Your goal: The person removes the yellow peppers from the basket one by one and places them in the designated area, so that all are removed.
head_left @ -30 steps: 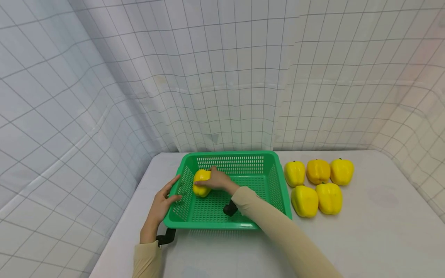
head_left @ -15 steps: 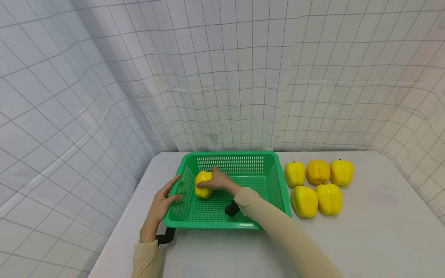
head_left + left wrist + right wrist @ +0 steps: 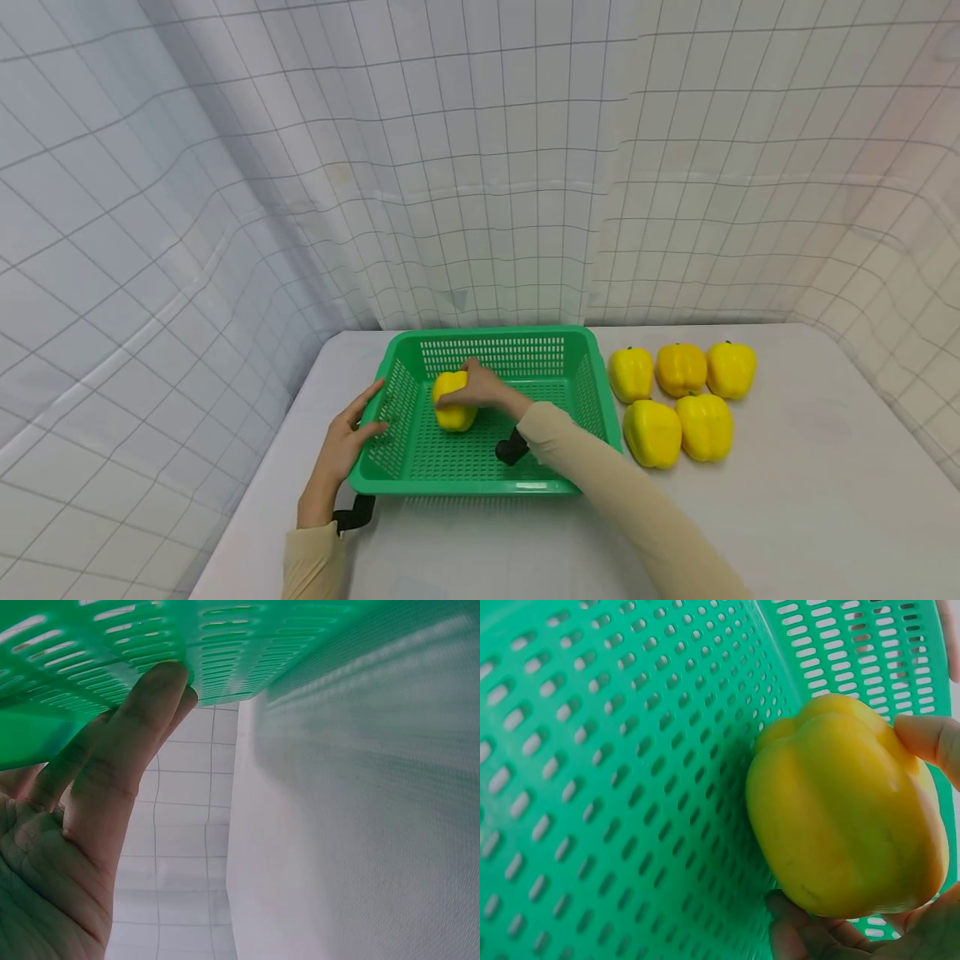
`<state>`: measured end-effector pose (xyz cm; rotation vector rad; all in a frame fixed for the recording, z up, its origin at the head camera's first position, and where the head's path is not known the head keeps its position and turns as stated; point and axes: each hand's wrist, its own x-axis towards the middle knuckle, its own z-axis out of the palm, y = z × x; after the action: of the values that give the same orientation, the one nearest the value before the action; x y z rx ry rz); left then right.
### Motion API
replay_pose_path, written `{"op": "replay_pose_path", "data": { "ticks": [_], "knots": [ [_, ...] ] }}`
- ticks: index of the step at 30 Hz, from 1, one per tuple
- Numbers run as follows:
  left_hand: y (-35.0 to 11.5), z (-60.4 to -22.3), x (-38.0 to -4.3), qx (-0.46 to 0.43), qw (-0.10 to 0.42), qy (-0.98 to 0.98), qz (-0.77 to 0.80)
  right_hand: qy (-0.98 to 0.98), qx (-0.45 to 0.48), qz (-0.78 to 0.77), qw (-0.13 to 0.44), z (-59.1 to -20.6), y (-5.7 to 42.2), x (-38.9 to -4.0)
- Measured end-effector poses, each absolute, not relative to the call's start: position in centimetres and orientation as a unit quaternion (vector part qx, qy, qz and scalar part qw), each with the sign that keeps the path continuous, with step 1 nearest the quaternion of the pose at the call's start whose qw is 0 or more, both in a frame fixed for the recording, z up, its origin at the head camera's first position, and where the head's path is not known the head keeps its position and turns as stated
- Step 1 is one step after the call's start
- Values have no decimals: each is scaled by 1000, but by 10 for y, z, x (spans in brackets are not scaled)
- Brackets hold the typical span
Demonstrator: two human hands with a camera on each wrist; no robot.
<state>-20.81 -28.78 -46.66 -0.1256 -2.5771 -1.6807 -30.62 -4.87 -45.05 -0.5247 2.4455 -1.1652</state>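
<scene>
In the head view my right hand holds a yellow bell pepper inside the green plastic basket, in its left half. The right wrist view shows the bell pepper lying on its side, low over the slotted floor, with the thumb at its upper edge and the fingers under its lower side. My left hand grips the basket's left rim. Its fingers lie against the outside of the slotted wall in the left wrist view, while its thumb reaches over the rim in the head view.
Several more yellow bell peppers stand in two rows on the white table, close to the basket's right side. One in the back row is more orange. White grid-patterned cloth hangs behind and along both sides.
The right hand has shifted the bell pepper a little to the right and toward the near side within the basket. The left hand keeps its place on the rim.
</scene>
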Motion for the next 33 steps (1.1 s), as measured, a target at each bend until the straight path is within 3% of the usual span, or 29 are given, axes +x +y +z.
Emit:
{"op": "replay_pose_path", "data": {
  "ticks": [21, 33],
  "knots": [
    [-287, -469, -207, -45, 31, -836, -545, 855, -213, -429, 200, -434, -20, -298],
    [-289, -467, -208, -48, 34, -844, -534, 850, -245, -436, 166, -416, -4, -289]
  ]
}}
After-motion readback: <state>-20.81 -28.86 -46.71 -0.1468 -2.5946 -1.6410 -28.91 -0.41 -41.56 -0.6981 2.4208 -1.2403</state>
